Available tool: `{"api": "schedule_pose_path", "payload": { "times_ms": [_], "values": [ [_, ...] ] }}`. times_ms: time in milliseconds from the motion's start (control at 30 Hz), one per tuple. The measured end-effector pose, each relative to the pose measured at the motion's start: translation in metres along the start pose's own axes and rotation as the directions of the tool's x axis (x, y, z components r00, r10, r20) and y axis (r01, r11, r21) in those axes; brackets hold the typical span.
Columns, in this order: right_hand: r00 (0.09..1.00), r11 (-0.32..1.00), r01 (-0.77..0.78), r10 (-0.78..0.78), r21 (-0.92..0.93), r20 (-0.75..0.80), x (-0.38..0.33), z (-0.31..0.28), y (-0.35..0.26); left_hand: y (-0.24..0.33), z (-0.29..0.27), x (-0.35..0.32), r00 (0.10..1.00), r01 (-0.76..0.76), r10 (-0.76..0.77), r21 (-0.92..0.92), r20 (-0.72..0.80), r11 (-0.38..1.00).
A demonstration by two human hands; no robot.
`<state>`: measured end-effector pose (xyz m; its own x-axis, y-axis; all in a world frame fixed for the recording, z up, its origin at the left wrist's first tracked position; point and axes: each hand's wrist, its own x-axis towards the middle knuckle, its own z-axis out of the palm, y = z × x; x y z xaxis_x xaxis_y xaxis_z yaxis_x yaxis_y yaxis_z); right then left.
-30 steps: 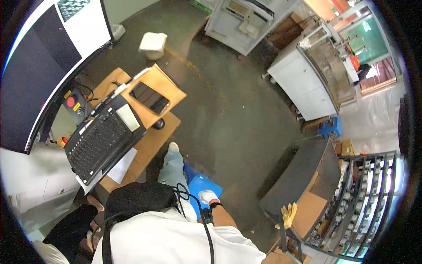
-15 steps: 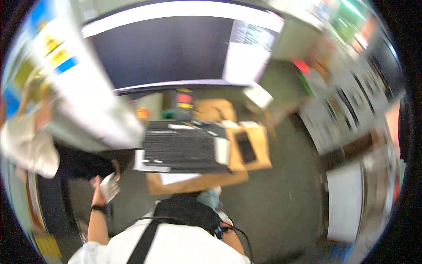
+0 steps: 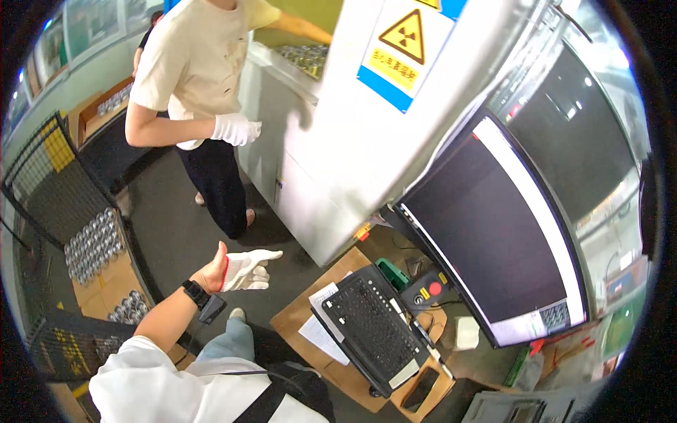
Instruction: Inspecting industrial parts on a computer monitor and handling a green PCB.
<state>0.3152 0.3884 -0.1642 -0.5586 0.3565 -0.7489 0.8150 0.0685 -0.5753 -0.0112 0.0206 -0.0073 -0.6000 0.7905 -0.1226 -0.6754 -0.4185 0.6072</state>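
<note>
My left hand (image 3: 243,271), in a white glove rolled back from the thumb, reaches forward over the dark floor. Its index finger points right and the other fingers bend a little, with nothing held. The wrist carries a black band. Nearest to it on the right is a cardboard-topped desk (image 3: 295,323) with a black keyboard (image 3: 370,321) and white paper sheets (image 3: 323,341). My right hand is outside the picture. A co-worker (image 3: 194,70) in a cream shirt stands ahead, one white-gloved hand (image 3: 237,130) at the waist, the other arm reaching into a yellow-lined opening with metal parts.
A white cabinet (image 3: 331,169) with a radiation warning sign (image 3: 409,49) rises beyond the desk. A large monitor (image 3: 493,233), a control box with a red button (image 3: 425,292) and a phone (image 3: 422,389) are at right. Several metal parts (image 3: 94,244) lie on cardboard by a mesh fence (image 3: 53,173).
My view has swung left, shifting the desk and monitor to the right and bringing the co-worker toward the middle. My left hand has lifted forward. My right hand has left the picture.
</note>
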Motion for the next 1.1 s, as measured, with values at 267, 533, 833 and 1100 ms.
{"api": "schedule_pose_path", "payload": {
  "times_ms": [267, 533, 833, 1100],
  "values": [
    [0.993, 0.993, -0.005, 0.018, -0.114, 0.113, 0.033, 0.008, 0.004, -0.071, -0.123, -0.032, 0.941, -0.275, 0.131, -0.480, -0.313, 0.833],
    [0.985, 0.976, -0.010, 0.048, -0.220, 0.166, 0.056, 0.022, 0.058, -0.131, -0.146, -0.028, 0.902, -0.344, 0.210, -0.331, -0.377, 0.879],
    [0.990, 0.953, 0.032, 0.010, -0.301, 0.138, 0.057, 0.026, 0.163, -0.196, -0.145, -0.073, 0.872, -0.428, 0.369, -0.135, -0.322, 0.893],
    [0.957, 0.824, 0.241, -0.114, -0.512, 0.267, 0.022, 0.018, 0.311, -0.267, -0.092, -0.126, 0.925, -0.381, 0.378, -0.134, -0.048, 0.915]
  ]
}}
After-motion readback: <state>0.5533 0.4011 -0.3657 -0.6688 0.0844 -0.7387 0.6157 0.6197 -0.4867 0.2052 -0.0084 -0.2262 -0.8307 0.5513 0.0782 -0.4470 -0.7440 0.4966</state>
